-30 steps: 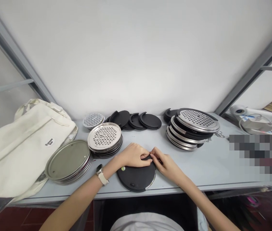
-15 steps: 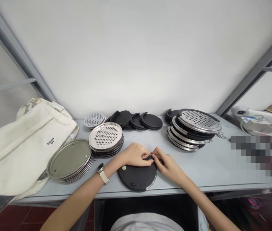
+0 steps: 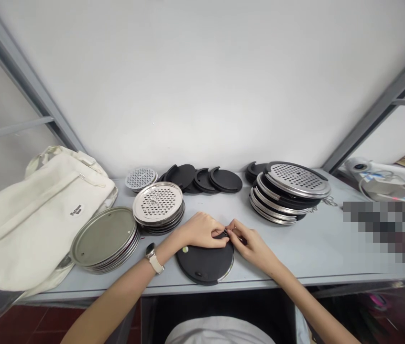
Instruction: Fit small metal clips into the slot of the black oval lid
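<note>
A round black disc [image 3: 205,265] with a thin metal rim lies flat near the front edge of the grey table [image 3: 331,248]. My left hand [image 3: 200,231], with a watch on its wrist, rests on the disc's far edge with the fingers curled in a pinch. My right hand [image 3: 249,243] meets it there, fingertips pinched too. Between the two sets of fingertips sits a tiny dark part that I cannot make out.
A stack of perforated steel discs [image 3: 158,202] and a stack of plain steel lids [image 3: 104,237] lie to the left, by a cream fabric bag [image 3: 26,215]. Black discs [image 3: 205,179] line the back. A taller mixed stack [image 3: 288,191] stands right, white device [image 3: 374,179] beyond.
Both hands stay pinched at the disc's far edge; only the fingertips shift slightly. The camera view has drifted a little.
</note>
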Motion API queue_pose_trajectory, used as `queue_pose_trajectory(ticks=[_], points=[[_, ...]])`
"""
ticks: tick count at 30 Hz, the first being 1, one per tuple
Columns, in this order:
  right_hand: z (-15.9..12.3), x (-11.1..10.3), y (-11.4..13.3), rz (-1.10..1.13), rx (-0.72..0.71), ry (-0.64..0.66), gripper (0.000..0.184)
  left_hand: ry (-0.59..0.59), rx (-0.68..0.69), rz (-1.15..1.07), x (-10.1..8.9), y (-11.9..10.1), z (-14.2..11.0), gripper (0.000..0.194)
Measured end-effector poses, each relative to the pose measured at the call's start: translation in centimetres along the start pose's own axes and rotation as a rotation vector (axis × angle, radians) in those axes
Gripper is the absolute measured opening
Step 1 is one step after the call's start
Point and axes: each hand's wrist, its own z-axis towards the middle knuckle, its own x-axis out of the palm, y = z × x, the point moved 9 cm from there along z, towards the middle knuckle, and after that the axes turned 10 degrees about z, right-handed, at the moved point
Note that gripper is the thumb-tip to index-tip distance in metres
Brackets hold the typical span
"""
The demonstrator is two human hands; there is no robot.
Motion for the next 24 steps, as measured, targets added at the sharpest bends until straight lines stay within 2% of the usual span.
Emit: queue_pose_trajectory(ticks=[8,24], points=[[-0.04,-0.35,0.01,-0.018,0.012,-0.019,0.025,-0.002,0.006,0.028,0.06,-0.04,0.01,0.034],[-0.22,-0.37,0.25,-0.021,-0.01,-0.035,0.023,-0.003,-0.012,0.064,-0.11,-0.2,-0.04,0.032]])
